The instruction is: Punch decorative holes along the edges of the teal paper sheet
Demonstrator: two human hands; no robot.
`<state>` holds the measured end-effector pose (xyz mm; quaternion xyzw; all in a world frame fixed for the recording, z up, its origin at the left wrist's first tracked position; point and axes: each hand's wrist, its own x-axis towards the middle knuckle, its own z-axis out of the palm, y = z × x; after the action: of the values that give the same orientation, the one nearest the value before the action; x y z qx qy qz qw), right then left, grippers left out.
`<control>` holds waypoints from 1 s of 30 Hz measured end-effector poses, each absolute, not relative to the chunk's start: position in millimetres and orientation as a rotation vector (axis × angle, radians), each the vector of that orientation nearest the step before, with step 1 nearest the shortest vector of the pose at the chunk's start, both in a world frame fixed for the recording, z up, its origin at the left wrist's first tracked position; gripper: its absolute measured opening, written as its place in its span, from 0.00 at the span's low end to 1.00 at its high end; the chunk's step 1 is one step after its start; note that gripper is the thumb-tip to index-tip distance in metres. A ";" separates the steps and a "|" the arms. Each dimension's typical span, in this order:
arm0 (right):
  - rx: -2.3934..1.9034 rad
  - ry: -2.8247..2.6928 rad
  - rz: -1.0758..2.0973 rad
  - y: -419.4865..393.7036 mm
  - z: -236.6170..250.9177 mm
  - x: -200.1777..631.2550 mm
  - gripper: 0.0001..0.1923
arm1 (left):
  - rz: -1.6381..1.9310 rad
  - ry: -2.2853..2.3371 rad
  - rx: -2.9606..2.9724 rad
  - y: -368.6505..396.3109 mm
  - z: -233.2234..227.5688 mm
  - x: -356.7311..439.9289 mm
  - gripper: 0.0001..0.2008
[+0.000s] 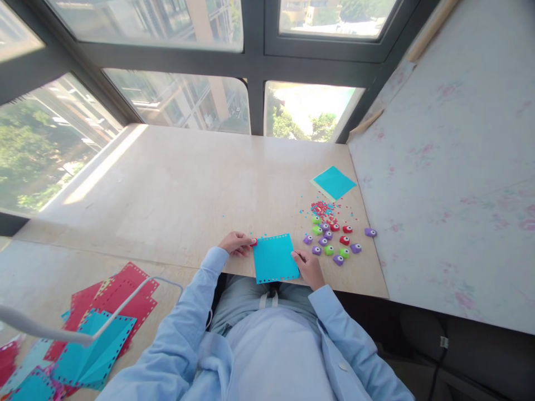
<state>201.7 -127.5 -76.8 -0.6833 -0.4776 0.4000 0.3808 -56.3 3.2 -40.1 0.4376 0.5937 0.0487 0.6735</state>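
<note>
Tabletop: one pale wooden surface under the window, carrying everything named below except the pile of sheets.
Pile of punched sheets: red and blue sheets with holes along their edges, overlapping on the lower surface at the person's left; too tangled to count exactly.
Blue sheet: one, lying flat at the near edge of the tabletop between the two hands, a row of small holes along its top and bottom edges.
Spare blue square: one, unpunched, farther back on the right, lying on a pale sheet whose edge shows beneath it.
Left hand: at the blue sheet's upper left corner, fingers closed around a small red punch that sits right on that corner.
Right hand: fingers pressed down on the blue sheet's right edge, pinning it to the tabletop; the grip is closed on the sheet itself.
Loose punches: about fourteen small ones clustered just right of the right hand, roughly seven purple, four green and three red; one purple punch lies a little apart on the right.
Paper bits: a scatter of tiny red and blue bits just behind the punches, too many and too small to count.
</note>
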 end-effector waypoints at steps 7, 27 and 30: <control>-1.740 -1.215 1.029 -127.3 -76.3 200.7 0.21 | 0.160 1.389 0.923 2.0 -38.4 -51.0 0.23; -1.802 -1.176 1.036 -128.1 -73.1 200.4 0.23 | 0.435 1.434 0.684 -8.7 -41.0 -39.1 0.22; -1.789 -1.187 1.043 -128.7 -74.5 201.4 0.22 | 0.428 1.416 0.675 -7.5 -42.4 -38.8 0.22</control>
<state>201.4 -128.7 -74.5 -0.6969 -0.4622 0.4062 0.3683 -38.8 -7.5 -42.4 0.3013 0.6327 0.1912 0.6873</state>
